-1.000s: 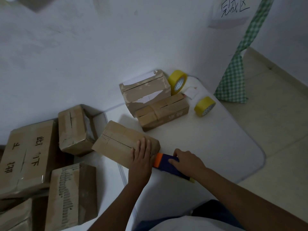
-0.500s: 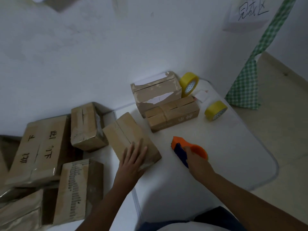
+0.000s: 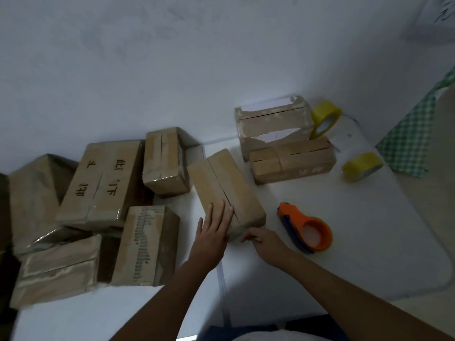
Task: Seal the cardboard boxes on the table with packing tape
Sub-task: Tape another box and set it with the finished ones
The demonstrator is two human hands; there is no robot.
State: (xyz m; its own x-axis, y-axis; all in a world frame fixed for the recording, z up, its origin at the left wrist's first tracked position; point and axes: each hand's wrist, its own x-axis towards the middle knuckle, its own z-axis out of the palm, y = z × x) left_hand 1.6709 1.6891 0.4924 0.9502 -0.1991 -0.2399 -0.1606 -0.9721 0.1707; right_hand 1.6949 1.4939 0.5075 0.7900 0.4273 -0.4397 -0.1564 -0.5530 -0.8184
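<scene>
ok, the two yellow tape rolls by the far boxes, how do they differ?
The roll by the wall stands on edge, leaning against the torn box; the roll near the table edge lies tilted on the table, apart from any box. The wall roll shows its pale core face-on; the edge roll shows mostly its outer band. Both are yellow, similar in size, and neither hand touches them.

A pale wall (image 3: 172, 57), scuffed and faintly marked, fills the far side and meets the table's far edge. The white table (image 3: 357, 242) has a rounded right corner. At far right, a sheet of paper with handwriting (image 3: 435, 18) is fixed to the wall, partly cut off. Green checked cloth (image 3: 408, 141) hangs beside the table. Pale flooring (image 3: 440, 193) shows at right. Lighting is dim and even.
</scene>
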